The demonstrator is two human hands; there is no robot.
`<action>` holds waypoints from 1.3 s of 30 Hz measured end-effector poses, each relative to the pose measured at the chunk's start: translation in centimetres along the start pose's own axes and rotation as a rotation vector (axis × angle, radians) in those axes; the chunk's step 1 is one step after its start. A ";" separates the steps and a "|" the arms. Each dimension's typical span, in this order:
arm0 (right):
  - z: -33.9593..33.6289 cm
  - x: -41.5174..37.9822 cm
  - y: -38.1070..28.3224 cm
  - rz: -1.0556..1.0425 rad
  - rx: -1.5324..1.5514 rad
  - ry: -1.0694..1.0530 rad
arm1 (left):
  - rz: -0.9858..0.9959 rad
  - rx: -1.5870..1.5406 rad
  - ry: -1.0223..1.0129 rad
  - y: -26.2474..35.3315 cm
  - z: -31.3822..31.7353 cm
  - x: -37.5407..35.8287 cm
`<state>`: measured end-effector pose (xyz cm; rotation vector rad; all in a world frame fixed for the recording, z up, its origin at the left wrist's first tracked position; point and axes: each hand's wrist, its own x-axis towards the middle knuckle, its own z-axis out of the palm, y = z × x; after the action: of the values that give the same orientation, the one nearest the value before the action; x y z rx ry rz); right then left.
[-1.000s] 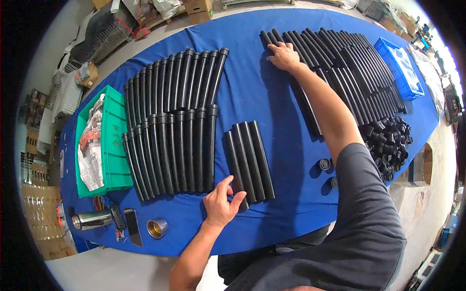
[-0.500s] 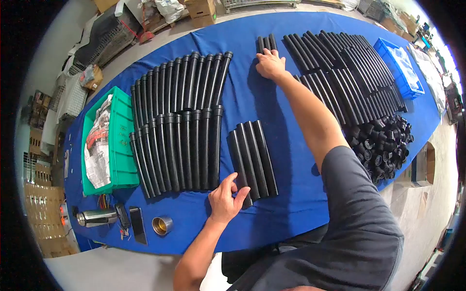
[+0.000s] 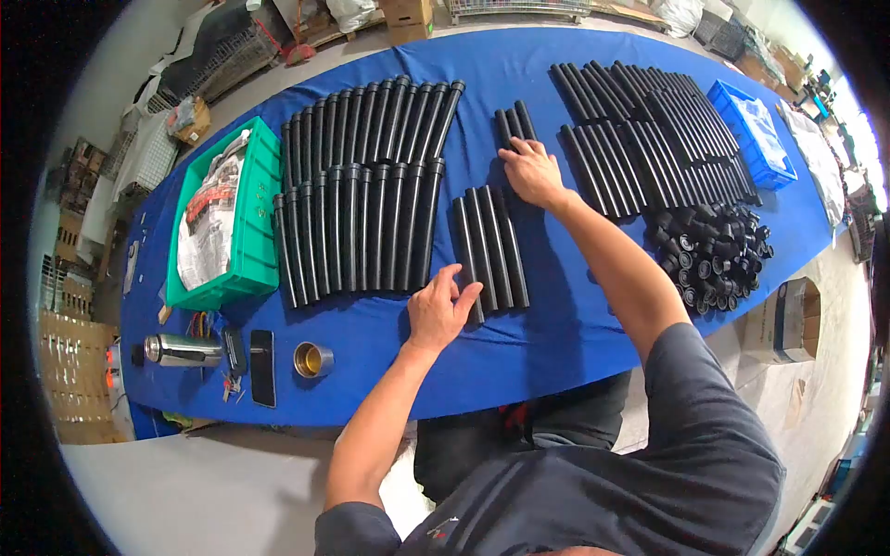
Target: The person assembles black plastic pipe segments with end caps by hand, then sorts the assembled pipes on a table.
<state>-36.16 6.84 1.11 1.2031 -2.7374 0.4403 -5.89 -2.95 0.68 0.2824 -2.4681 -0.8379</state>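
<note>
My right hand (image 3: 533, 174) lies over the near ends of three loose black tubes (image 3: 512, 122) on the blue cloth, its fingers closed on them; their lower ends are hidden under the hand. My left hand (image 3: 438, 315) is beside the near end of a row of several plain black tubes (image 3: 491, 248). Its index finger and thumb are spread, with the fingertips at the leftmost tube and nothing held. Farther left, two rows of black tubes with collared ends (image 3: 360, 218) lie side by side.
On the right are stacked plain tubes (image 3: 654, 139), a pile of black fittings (image 3: 709, 255) and a blue tray (image 3: 756, 134). A green crate (image 3: 246, 241) with newspaper stands left. Near the front edge are a steel flask (image 3: 184, 350), a phone (image 3: 263, 369) and a metal cup (image 3: 312, 360).
My right hand has drawn the three loose tubes nearer, away from the far table edge. The left hand stays by the near row. The head view has shifted slightly.
</note>
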 end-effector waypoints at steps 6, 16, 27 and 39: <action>-1.8 -6.3 -1.3 -0.022 0.020 -0.023 | 0.022 0.019 0.014 -0.2 0.3 -0.2; -4.4 -18.2 -5.0 -0.104 0.047 0.053 | 0.067 0.020 -0.090 1.1 -1.0 -0.9; -6.3 -22.6 -4.7 -0.232 0.186 -0.070 | 0.240 0.196 -0.232 1.0 2.1 -0.2; -6.6 -19.1 -2.2 -0.349 -0.037 -0.184 | 0.295 0.184 -0.292 0.8 4.3 4.8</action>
<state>-21.63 20.87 3.55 1.7460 -2.5799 0.2484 -12.23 -1.79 0.18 -0.1520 -2.7714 -0.5601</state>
